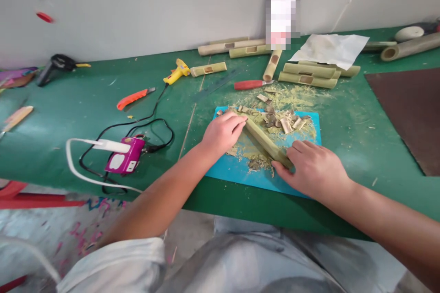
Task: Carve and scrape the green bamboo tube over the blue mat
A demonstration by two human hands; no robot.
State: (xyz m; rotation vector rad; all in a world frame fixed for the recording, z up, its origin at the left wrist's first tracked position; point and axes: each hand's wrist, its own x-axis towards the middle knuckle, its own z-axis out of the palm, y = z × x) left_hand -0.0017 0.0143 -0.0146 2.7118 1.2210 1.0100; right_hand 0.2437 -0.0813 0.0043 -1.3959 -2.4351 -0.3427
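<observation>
A greenish bamboo tube [264,141] slants over the blue mat [220,171], held at both ends. Its far end is pinched by my left hand [225,130], with fingers closed. My right hand [314,165] wraps round the near end, thumb below it. Bamboo chips and shavings [285,121] lie on the mat beneath and behind the tube. Just beyond the mat is a red-handled knife [250,84], its blade pointing right.
Cut bamboo pieces [307,80] lie at the back, some under white paper [332,50]. Left of the mat are a yellow glue gun [177,72], an orange utility knife [132,99] and a purple power adapter [125,158] with trailing cords. A dark brown board [405,110] sits right.
</observation>
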